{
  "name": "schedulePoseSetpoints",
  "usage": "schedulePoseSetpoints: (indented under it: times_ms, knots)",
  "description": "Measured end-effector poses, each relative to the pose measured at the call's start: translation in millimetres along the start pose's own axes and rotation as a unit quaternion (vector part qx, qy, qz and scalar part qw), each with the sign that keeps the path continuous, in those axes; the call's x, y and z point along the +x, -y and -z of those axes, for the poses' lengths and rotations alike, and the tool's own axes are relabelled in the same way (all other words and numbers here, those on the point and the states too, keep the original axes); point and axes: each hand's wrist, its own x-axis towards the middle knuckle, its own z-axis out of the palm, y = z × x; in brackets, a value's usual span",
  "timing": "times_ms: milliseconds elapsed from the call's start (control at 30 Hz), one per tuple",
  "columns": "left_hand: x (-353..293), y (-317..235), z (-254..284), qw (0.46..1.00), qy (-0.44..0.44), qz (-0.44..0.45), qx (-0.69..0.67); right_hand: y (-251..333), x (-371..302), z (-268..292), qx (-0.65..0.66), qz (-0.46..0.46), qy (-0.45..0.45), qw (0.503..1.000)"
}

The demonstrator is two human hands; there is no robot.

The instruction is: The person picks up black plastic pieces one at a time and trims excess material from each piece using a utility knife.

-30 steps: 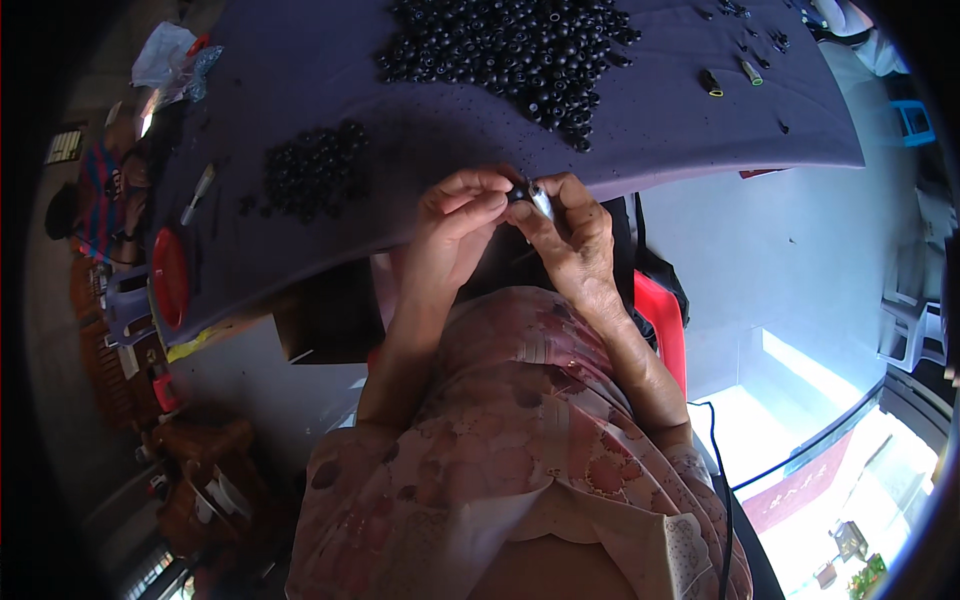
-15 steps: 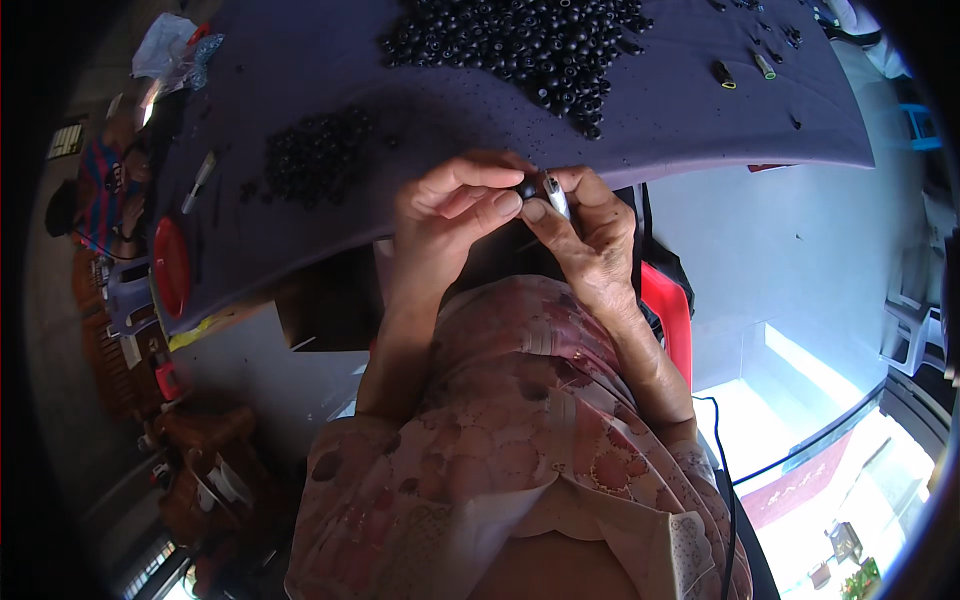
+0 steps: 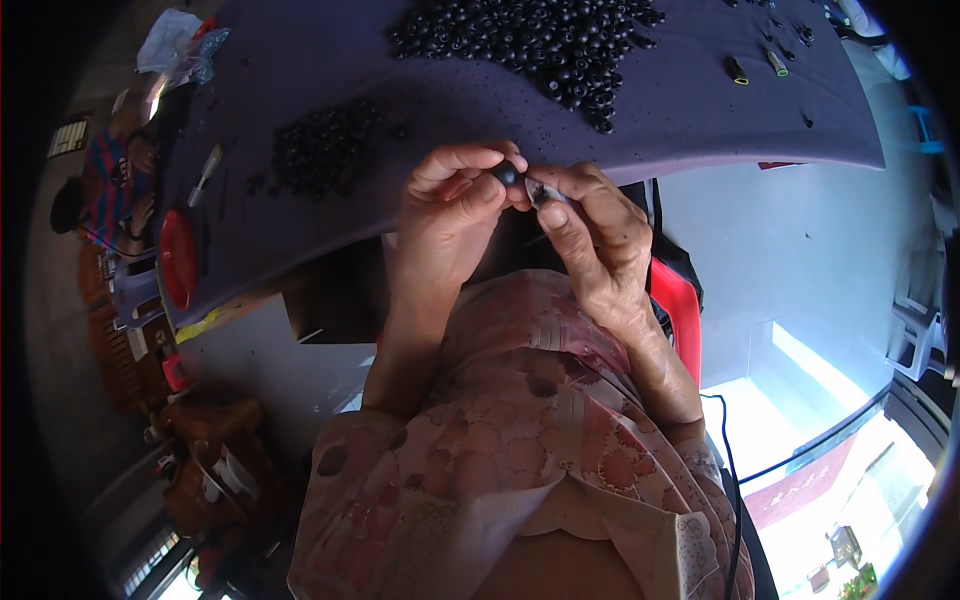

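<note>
My left hand (image 3: 450, 205) pinches a small round black piece (image 3: 505, 174) between thumb and fingertips, just past the table's near edge. Close against it, my right hand (image 3: 605, 235) is closed on a small whitish tool (image 3: 543, 192) with dark smudges at its tip; its exact kind I cannot make out. The fingertips of both hands nearly meet, and the tool's tip is right beside the black piece. Farther back lies a large heap of similar black pieces (image 3: 540, 45), many showing a hole. A smaller, dimmer heap of black pieces (image 3: 325, 145) sits to the left.
Dark purple cloth covers the table (image 3: 680, 110). A red plate (image 3: 178, 258) and a pale-handled slim tool (image 3: 207, 175) are at the left, with plastic bags (image 3: 175, 45) behind. Two short tubes (image 3: 738, 70) lie at the right. Another person (image 3: 110, 190) sits at far left; a red chair (image 3: 677, 315) is by my right arm.
My right hand has turned the whitish tool, so its smudged tip now faces the black piece. My left hand has lifted the piece slightly and moved it a little left. The view shifted slightly.
</note>
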Motion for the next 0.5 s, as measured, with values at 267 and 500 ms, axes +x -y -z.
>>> schedulePoseSetpoints:
  times_ms: [267,500]
  knots:
    - [-0.7,-0.6,-2.8,1.0,-0.003,-0.001,0.009,5.9,-0.2,-3.6,-0.076,0.084,-0.034,0.993]
    - [-0.3,-2.3,-2.2,1.0,0.007,0.011,0.019,7.1,-0.9,-4.0,-0.086,0.066,-0.043,0.993]
